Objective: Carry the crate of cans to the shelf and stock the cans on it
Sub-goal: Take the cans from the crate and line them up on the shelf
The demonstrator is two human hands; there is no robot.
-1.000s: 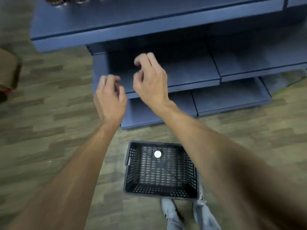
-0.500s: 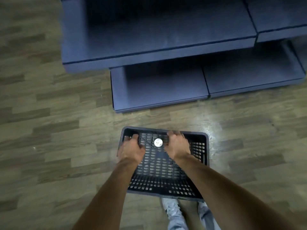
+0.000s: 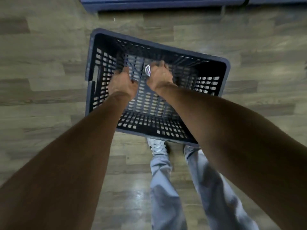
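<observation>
On wood floor (image 3: 49, 80), near person's feet: dark slatted crate (image 3: 227, 67). Both hands reach inside. Right hand (image 3: 159, 76), fingers curled, holds can (image 3: 147, 70) at crate middle. Left hand (image 3: 123, 83) beside it, grip state unclear. Blue shelf (image 3: 149, 4) at far edge.

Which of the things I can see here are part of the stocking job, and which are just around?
Part of the job:
- dark crate on the floor
- last can inside it
- right hand, closing round that can
- left hand, reaching into the crate
- blue shelf, its edge at the top

Just around:
- wooden floor
- the person's shoe and jeans
</observation>
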